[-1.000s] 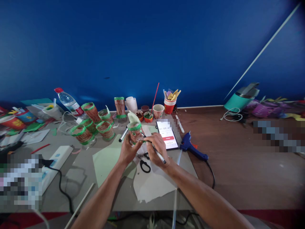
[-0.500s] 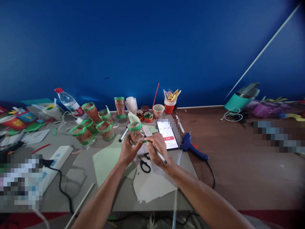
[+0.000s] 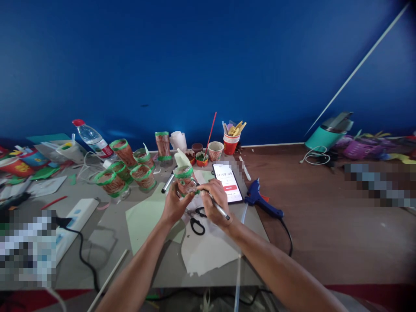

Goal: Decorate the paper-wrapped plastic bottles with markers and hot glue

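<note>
My left hand (image 3: 177,201) is closed around a small clear plastic cup (image 3: 185,177) painted brown with a green rim, and a pale green paper piece (image 3: 183,159) stands up from its top. In my right hand (image 3: 214,197) is a pen (image 3: 219,207) with a dark and silver barrel. The pen's tip meets or nearly meets the cup's right side; contact is too small to tell. Beneath my hands lie black-handled scissors (image 3: 197,226), partly covered, on white paper (image 3: 208,255). A second marker (image 3: 168,183) rests left of the cup.
Several brown-and-green painted cups (image 3: 143,177) stand to the left, near a water bottle (image 3: 94,139). Right of my hands are a phone (image 3: 229,188) and a blue glue gun (image 3: 262,203). A red cup of wooden sticks (image 3: 231,145) stands behind. A power strip (image 3: 76,221) lies left.
The whole view has shifted very slightly. My hands, the cup and the pen keep nearly the same position relative to each other.
</note>
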The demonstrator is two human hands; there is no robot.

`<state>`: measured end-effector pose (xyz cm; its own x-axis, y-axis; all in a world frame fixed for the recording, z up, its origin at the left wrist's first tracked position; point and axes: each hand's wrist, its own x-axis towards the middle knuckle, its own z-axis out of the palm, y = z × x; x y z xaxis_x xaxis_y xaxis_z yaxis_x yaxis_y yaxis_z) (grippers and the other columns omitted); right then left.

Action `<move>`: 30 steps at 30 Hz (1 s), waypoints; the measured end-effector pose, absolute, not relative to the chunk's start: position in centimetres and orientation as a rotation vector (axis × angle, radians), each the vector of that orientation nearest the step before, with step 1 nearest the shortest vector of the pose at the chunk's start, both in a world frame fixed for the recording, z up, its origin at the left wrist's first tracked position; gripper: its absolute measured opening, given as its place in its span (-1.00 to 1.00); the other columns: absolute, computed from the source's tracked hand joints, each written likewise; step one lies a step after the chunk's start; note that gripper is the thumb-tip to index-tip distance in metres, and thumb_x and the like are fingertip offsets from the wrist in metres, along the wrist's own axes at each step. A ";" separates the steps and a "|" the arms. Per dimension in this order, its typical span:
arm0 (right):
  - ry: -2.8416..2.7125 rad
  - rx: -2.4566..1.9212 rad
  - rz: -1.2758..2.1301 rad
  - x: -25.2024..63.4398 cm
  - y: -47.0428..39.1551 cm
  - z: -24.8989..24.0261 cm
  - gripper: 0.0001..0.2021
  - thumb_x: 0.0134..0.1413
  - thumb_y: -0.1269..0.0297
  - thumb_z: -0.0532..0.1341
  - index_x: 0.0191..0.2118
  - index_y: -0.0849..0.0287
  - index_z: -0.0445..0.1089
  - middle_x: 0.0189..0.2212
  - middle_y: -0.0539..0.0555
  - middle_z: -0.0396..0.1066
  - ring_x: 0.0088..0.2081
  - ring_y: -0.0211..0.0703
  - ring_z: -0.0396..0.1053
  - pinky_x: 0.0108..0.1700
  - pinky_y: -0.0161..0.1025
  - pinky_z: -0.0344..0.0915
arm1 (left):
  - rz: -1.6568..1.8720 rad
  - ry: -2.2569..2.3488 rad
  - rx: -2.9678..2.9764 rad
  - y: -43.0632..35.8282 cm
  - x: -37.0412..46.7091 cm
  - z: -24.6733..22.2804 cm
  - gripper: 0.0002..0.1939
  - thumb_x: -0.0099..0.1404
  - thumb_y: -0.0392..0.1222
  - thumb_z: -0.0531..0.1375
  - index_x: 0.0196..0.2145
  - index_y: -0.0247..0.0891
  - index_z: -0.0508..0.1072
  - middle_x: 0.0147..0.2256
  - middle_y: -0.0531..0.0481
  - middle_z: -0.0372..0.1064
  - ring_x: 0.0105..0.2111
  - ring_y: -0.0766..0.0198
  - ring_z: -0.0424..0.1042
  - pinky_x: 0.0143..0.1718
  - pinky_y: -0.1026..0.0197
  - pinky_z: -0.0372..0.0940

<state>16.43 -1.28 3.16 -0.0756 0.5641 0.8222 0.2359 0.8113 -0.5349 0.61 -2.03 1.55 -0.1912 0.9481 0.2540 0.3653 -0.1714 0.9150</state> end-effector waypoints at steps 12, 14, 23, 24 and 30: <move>-1.590 -0.710 0.418 16.5 -1.4 3.5 -0.80 0.16 0.43 0.06 -0.29 0.09 0.42 -0.49 0.02 0.38 -0.34 -0.11 0.32 -0.17 -0.10 0.27 | 1.351 1.444 1.475 -1.9 0.5 1.1 -0.55 0.11 -0.04 0.30 -0.07 -0.26 0.36 -0.07 -0.19 0.48 -0.06 0.06 0.48 -0.01 0.04 0.31; -1.599 -0.695 0.419 16.5 -1.4 3.5 -0.79 0.15 0.43 0.05 -0.29 0.09 0.42 -0.50 0.01 0.38 -0.34 -0.11 0.32 -0.18 -0.10 0.27 | 1.356 1.440 1.472 -1.9 0.4 1.1 -0.54 0.11 -0.03 0.31 -0.08 -0.26 0.36 -0.08 -0.19 0.48 -0.06 0.06 0.47 0.00 0.04 0.31; -1.586 -0.697 0.452 16.5 -1.5 3.5 -0.80 0.16 0.43 0.05 -0.31 0.09 0.41 -0.51 0.00 0.37 -0.35 -0.12 0.33 -0.18 -0.10 0.27 | 1.356 1.482 1.499 -2.0 0.5 1.4 -0.56 0.11 -0.04 0.30 -0.08 -0.25 0.36 -0.11 -0.16 0.49 -0.08 0.06 0.47 -0.03 0.06 0.31; -1.576 -0.705 0.464 16.5 -1.5 3.5 -0.80 0.16 0.42 0.05 -0.32 0.09 0.41 -0.51 0.00 0.37 -0.35 -0.12 0.33 -0.18 -0.10 0.28 | 1.350 1.478 1.497 -2.0 0.5 1.3 -0.56 0.11 -0.04 0.30 -0.08 -0.25 0.36 -0.11 -0.15 0.48 -0.08 0.06 0.47 -0.03 0.06 0.31; -1.545 -0.770 0.542 16.6 -1.7 3.7 -0.80 0.16 0.42 0.05 -0.34 0.11 0.41 -0.50 0.01 0.36 -0.29 -0.11 0.34 -0.16 -0.12 0.27 | 1.337 1.503 1.513 -2.0 0.4 1.1 -0.56 0.11 -0.05 0.30 -0.09 -0.25 0.35 -0.12 -0.14 0.48 -0.11 0.08 0.48 -0.07 0.08 0.31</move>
